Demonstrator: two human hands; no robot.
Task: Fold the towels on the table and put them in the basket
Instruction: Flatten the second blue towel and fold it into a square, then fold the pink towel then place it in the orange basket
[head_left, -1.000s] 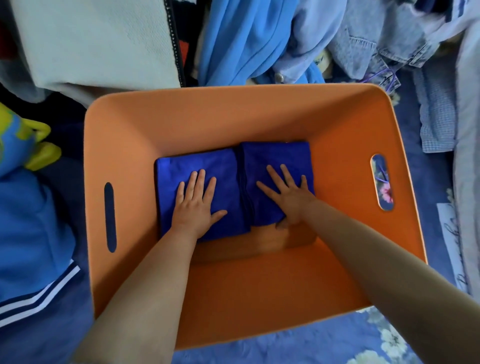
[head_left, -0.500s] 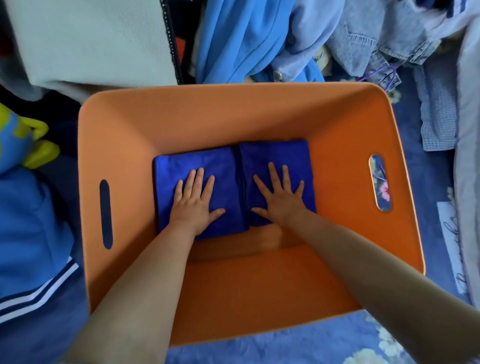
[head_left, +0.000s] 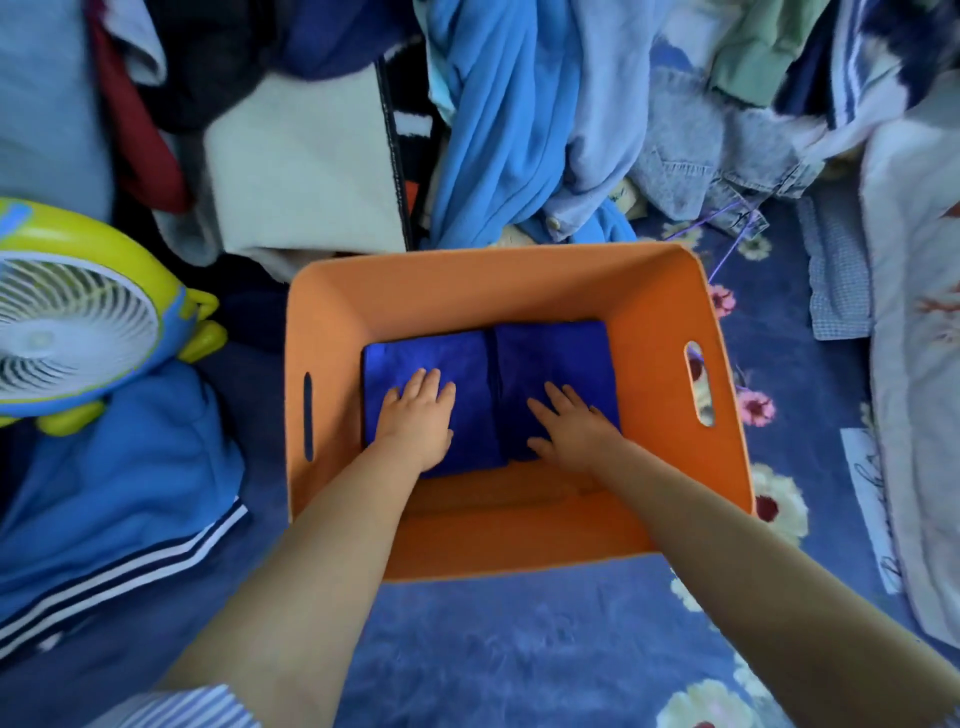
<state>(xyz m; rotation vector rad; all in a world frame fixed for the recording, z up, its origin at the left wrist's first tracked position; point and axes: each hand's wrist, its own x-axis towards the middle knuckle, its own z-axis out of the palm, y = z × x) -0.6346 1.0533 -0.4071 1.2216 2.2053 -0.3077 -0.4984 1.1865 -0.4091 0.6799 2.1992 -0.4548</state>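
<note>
An orange basket (head_left: 343, 312) stands on a blue flowered cloth. Two folded dark blue towels lie side by side on its bottom: the left towel (head_left: 415, 353) and the right towel (head_left: 556, 348). My left hand (head_left: 415, 415) rests flat on the left towel, fingers straight and together. My right hand (head_left: 571, 421) rests flat on the right towel, fingers spread a little. Both forearms reach down over the basket's near wall.
A yellow and blue toy fan (head_left: 78, 322) sits left of the basket. Piled clothes, among them a blue garment (head_left: 498, 130) and a denim shirt (head_left: 717, 161), crowd the far side. White bedding (head_left: 914, 332) lies at the right. A blue striped garment (head_left: 114, 493) lies at the left.
The view has pulled back and up, so the basket looks smaller and the fan has come into sight. Both hands stay flat on the towels; the right one sits slightly further right.
</note>
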